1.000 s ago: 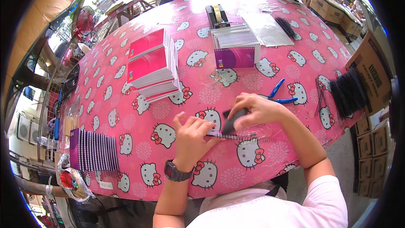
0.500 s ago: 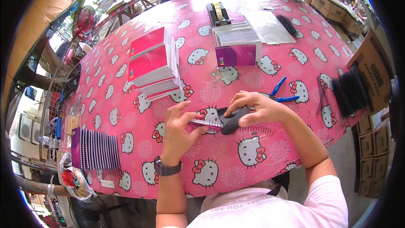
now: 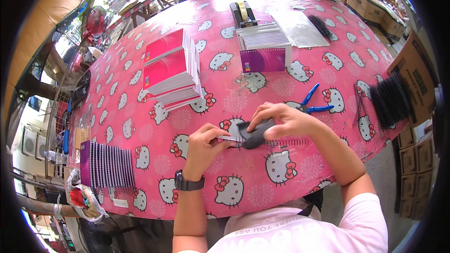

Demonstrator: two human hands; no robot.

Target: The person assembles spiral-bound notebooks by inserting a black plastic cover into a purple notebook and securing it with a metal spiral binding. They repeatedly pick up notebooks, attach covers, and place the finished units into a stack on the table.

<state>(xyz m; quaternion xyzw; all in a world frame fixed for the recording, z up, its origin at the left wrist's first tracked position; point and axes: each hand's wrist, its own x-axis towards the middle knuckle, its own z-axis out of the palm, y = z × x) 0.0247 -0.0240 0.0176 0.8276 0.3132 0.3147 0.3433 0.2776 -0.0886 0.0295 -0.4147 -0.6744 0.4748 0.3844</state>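
Note:
My left hand [image 3: 205, 144], a dark watch [image 3: 189, 181] at its wrist, pinches a small notepad [image 3: 228, 137], seen nearly edge-on, between thumb and fingers. My right hand [image 3: 282, 120] is closed over a rounded dark grey hand-size object [image 3: 256, 135] against the notepad's right end; its exact kind cannot be made out. From under that object a thin spiral binding coil [image 3: 291, 142] stretches right along the table. How far the coil runs into the pad is hidden. Blue-handled pliers [image 3: 309, 103] lie just beyond my right hand.
On the pink patterned tablecloth [image 3: 225, 161] stand red-covered pads [image 3: 165, 69], purple pads [image 3: 263, 60] and coil-bound pads [image 3: 107, 165]. Behind are a tape dispenser [image 3: 243, 15] and a plastic sheet [image 3: 300, 29]. Black coils [image 3: 390, 99] sit beside a cardboard box [image 3: 415, 82] at the right.
My left fingers, spread wider before, have closed in on the notepad. My right hand and the dark object have shifted slightly left, and more coil shows to the right.

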